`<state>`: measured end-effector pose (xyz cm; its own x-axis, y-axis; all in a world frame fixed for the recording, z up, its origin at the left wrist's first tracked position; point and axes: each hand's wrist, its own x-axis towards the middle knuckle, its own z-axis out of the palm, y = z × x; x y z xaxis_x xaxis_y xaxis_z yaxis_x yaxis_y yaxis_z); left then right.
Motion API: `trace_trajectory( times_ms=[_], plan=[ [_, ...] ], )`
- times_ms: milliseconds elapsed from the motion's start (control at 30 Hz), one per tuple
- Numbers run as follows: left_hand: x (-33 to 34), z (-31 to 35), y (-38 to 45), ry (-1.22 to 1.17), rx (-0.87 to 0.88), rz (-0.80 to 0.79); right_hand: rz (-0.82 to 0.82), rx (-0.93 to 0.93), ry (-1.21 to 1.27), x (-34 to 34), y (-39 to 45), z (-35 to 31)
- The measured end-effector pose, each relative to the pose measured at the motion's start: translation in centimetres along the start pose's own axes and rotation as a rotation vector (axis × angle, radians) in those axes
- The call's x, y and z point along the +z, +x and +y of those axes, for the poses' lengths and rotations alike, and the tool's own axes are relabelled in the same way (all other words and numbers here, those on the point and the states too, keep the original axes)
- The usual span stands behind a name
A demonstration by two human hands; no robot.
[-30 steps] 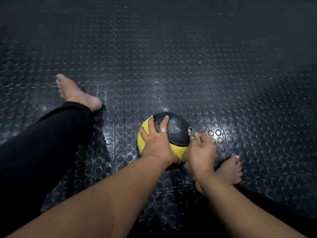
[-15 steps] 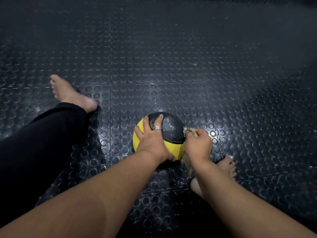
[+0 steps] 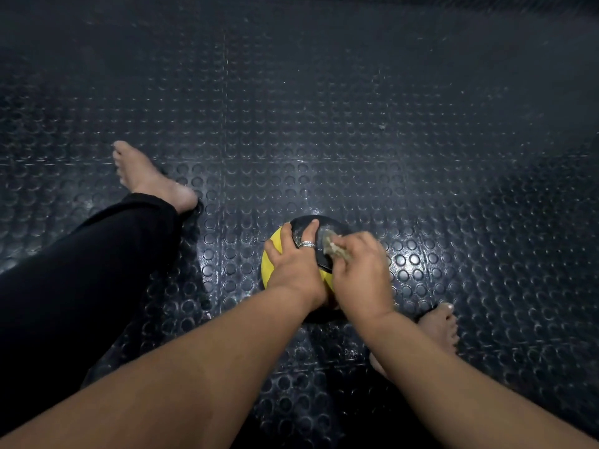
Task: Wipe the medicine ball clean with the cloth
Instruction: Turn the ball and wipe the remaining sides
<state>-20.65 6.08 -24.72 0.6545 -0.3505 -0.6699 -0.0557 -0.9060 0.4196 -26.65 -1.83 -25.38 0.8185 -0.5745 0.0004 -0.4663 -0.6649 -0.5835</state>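
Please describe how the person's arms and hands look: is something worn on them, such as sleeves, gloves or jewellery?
Both forearms are bare: no sleeves, gloves, watch or bracelet show. The left hand wears one silver-coloured ring, a broad band with a patterned surface, on one finger. The right hand shows no ring on the parts in view. Its nails are not visible clearly enough to describe.

1. Medicine ball [image 3: 327, 233]: mostly covered by both hands; near side hidden.
2. Cloth [image 3: 334, 249]: only a crumpled bit shows, rest inside right hand [image 3: 361, 273].
3. Right foot [image 3: 439, 328]: heel behind right forearm.
4. Both forearms cut off at bottom edge.
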Motion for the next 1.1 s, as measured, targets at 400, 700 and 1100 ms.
trace_trajectory(
  times_ms=[400, 700, 1100],
  plan=[
    [0.8, -0.7, 0.1, 0.034, 0.011, 0.036, -0.07, -0.157, -0.046, -0.5, -1.8, 0.2],
    [1.1, -0.4, -0.3, 0.047, 0.009, 0.028, -0.014, -0.015, -0.073, 0.3, -0.2, 0.1],
    [1.1, -0.7, -0.6, 0.026, 0.034, 0.051, -0.046, -0.024, -0.056, -0.6, -1.9, -0.6]
  ],
)
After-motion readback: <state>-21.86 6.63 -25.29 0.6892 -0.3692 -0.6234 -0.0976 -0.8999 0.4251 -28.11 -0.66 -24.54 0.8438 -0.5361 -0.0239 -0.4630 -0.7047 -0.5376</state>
